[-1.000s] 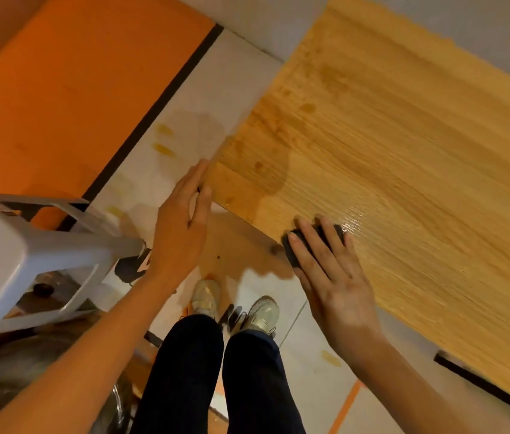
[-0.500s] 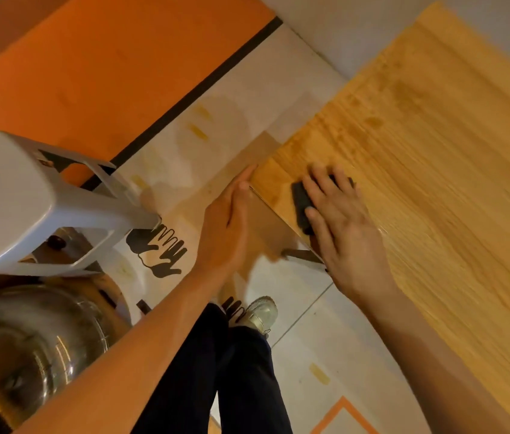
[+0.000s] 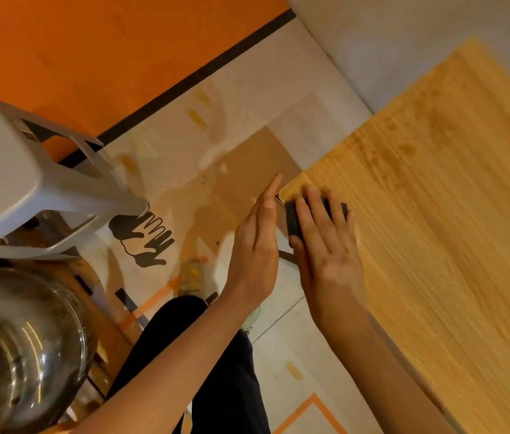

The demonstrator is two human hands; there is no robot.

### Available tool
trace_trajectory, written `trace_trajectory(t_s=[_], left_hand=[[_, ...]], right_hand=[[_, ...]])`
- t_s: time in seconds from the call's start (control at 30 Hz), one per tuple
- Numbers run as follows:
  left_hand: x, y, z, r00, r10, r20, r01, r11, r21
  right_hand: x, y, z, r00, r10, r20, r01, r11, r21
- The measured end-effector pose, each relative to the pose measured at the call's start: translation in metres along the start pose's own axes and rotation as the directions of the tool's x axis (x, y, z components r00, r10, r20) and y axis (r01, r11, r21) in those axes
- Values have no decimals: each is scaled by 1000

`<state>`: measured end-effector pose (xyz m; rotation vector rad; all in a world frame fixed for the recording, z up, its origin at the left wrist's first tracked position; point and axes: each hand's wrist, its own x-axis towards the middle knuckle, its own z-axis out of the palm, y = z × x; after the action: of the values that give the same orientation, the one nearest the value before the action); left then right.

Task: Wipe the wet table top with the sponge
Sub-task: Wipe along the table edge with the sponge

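Note:
A light wooden table top (image 3: 441, 195) fills the right side, with darker damp patches near its far part. A dark sponge (image 3: 293, 219) lies at the table's near-left corner. My right hand (image 3: 325, 245) presses flat on the sponge, fingers spread over it. My left hand (image 3: 257, 245) is held edge-on just off the table's left edge, beside the sponge, fingers straight and together, holding nothing.
A grey plastic stool (image 3: 22, 183) stands at the left. Below it sits a shiny metal pot (image 3: 19, 346). The floor has an orange area, a black stripe and a hand-print sticker (image 3: 144, 239). My legs and a shoe (image 3: 191, 277) are below the hands.
My right hand has slid the sponge left along the table edge to the corner. My left hand has turned edge-on beside the corner. The view has shifted left.

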<state>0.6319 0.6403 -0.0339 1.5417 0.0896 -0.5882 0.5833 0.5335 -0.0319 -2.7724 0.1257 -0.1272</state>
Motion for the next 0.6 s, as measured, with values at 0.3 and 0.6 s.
trace_trajectory(t_s=[0.3, 0.6], left_hand=[[-8, -5, 12, 996, -65, -63, 52, 981, -184], [-7, 4, 21, 988, -141, -63, 123, 965, -230]], right_hand=[[-31, 14, -22, 984, -40, 173, 43, 999, -10], [84, 22, -18, 920, -256, 297, 237, 967, 97]])
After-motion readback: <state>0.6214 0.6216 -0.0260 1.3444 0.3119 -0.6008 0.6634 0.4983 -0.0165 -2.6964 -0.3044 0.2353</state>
